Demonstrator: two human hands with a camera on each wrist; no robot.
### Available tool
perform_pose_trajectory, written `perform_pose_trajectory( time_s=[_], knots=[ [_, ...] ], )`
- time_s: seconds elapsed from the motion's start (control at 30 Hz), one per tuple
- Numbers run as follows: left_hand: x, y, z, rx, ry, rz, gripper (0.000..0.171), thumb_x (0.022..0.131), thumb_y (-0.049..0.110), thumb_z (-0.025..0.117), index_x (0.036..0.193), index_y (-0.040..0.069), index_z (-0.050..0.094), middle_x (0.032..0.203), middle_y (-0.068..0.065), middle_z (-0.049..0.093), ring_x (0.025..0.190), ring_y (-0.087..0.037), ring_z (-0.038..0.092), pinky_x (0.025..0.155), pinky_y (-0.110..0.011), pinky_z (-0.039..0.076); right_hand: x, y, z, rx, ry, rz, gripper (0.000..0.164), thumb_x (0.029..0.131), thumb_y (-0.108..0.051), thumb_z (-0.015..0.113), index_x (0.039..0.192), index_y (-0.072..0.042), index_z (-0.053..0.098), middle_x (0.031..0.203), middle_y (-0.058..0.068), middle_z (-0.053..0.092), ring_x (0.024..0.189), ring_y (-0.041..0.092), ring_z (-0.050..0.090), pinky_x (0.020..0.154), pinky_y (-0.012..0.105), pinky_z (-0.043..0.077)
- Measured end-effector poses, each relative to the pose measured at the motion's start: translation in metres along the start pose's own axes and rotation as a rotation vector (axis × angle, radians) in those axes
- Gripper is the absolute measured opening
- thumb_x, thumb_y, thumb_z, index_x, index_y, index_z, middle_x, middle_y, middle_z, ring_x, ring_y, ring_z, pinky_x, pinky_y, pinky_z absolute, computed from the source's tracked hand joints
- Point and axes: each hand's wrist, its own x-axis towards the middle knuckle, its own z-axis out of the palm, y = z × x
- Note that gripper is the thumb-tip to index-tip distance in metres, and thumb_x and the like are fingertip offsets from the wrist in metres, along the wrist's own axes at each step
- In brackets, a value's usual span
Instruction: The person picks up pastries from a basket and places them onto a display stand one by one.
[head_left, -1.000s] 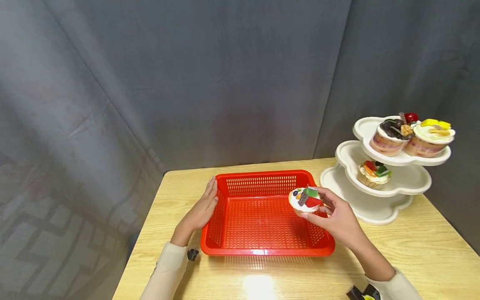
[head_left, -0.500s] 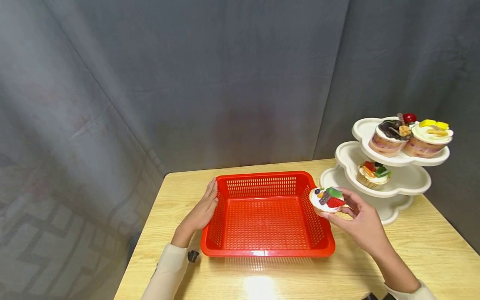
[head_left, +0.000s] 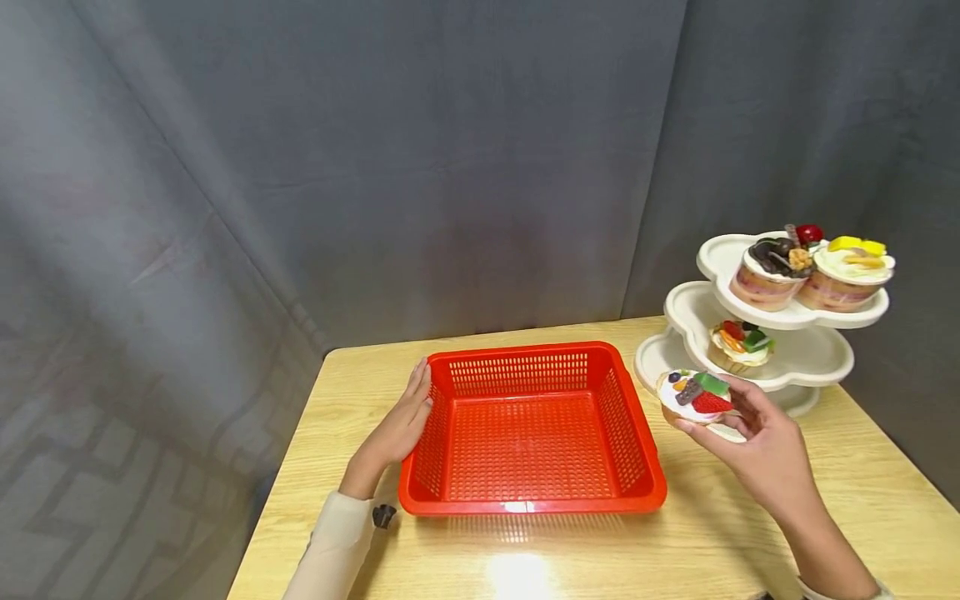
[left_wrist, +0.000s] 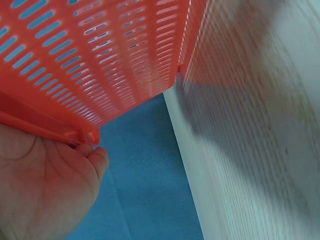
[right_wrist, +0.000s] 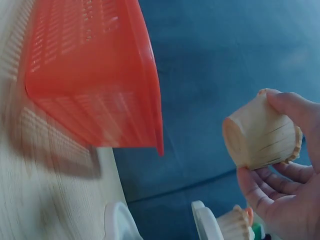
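My right hand (head_left: 765, 446) pinches a fruit-topped cupcake (head_left: 692, 398) between thumb and fingers, upright, right of the basket and in front of the tiered stand. Its pale fluted case (right_wrist: 262, 132) shows from the side in the right wrist view. A red plastic basket (head_left: 532, 506) with perforated walls lies at the middle of the table, nothing inside it. At the basket's left rim rests my left hand (head_left: 397, 425), fingers straight along the edge. From below, the left wrist view shows the palm (left_wrist: 45, 185) right against that rim.
A white three-tier stand (head_left: 817, 354) is at the right. On its top tier are a chocolate-topped cake cup (head_left: 768, 279) and a yellow-topped one (head_left: 847, 279); the middle tier bears another fruit cupcake (head_left: 738, 346). A grey curtain (head_left: 480, 167) hangs behind the wooden table (head_left: 360, 375).
My right hand has carried the cupcake rightward, from above the basket's right part to beyond its right rim, in front of the stand. The left hand stays at the left rim.
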Motion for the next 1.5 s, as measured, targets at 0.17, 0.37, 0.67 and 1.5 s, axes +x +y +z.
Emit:
perform_pose_trajectory(
  time_s=[0.17, 0.37, 0.67, 1.5],
  knots=[
    [-0.002, 0.003, 0.000, -0.011, -0.001, 0.008, 0.058, 0.111, 0.018, 0.030, 0.162, 0.003, 0.006, 0.170, -0.003, -0.007, 0.156, -0.029, -0.002, 0.122, -0.049, 0.015, -0.004, 0.004, -0.009, -0.011, 0.040, 0.036, 0.066, 0.075, 0.003, 0.087, 0.132, -0.016, 0.062, 0.104, -0.025, 0.065, 0.084, -0.010, 0.066, 0.067, 0.008, 0.051],
    [-0.001, 0.005, 0.000, -0.017, 0.005, 0.028, 0.059, 0.111, 0.016, 0.031, 0.162, 0.001, 0.005, 0.170, -0.005, -0.007, 0.156, -0.027, -0.002, 0.122, -0.052, 0.018, -0.007, 0.010, -0.018, -0.004, 0.131, 0.068, 0.071, 0.073, 0.011, 0.085, 0.131, -0.023, 0.061, 0.104, -0.026, 0.063, 0.083, -0.013, 0.064, 0.069, 0.005, 0.049],
    [-0.001, 0.003, -0.001, -0.009, 0.013, 0.029, 0.059, 0.111, 0.017, 0.031, 0.162, 0.002, 0.005, 0.170, -0.004, -0.007, 0.156, -0.028, -0.001, 0.122, -0.051, 0.017, -0.001, 0.009, -0.031, 0.035, 0.321, 0.149, 0.069, 0.072, 0.018, 0.081, 0.131, -0.014, 0.065, 0.106, -0.019, 0.066, 0.082, -0.010, 0.067, 0.069, 0.005, 0.050],
    [-0.001, 0.004, -0.001, -0.011, 0.015, 0.021, 0.059, 0.111, 0.017, 0.031, 0.162, 0.002, 0.005, 0.170, -0.004, -0.007, 0.156, -0.031, 0.000, 0.122, -0.051, 0.017, 0.019, 0.024, -0.070, 0.084, 0.529, 0.196, 0.069, 0.075, 0.014, 0.080, 0.138, -0.007, 0.060, 0.109, -0.012, 0.062, 0.087, -0.007, 0.063, 0.076, 0.003, 0.047]
  ],
)
